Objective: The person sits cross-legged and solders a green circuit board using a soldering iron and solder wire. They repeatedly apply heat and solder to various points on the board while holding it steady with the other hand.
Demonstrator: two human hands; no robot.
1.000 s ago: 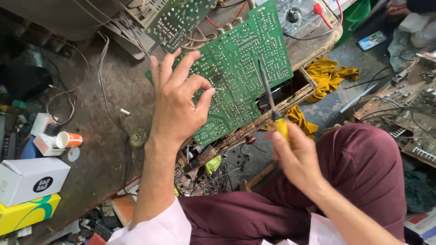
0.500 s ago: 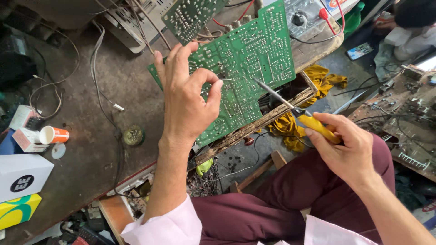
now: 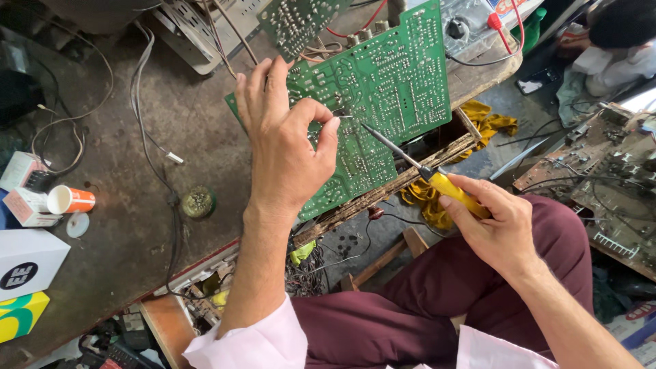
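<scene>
Nearest, the right hand [image 3: 495, 222] has its fingers clamped round the yellow handle of a soldering iron [image 3: 424, 169], whose thin metal tip slants up and left onto the green circuit board [image 3: 389, 89]. The left hand [image 3: 283, 147] rests on the board's solder side, thumb and forefinger pinched together on a fine wire [image 3: 344, 117] just beside the iron's tip. The board lies tilted at the worn worktop [image 3: 137, 232] edge, with a small round tin [image 3: 199, 202] to its left and a yellow cloth [image 3: 488, 123] beyond.

Electronics repair workshop: circuit boards [image 3: 383, 102], loose wires [image 3: 147, 102], soldering iron [image 3: 424, 171], grimy workbench [image 3: 137, 225].
</scene>
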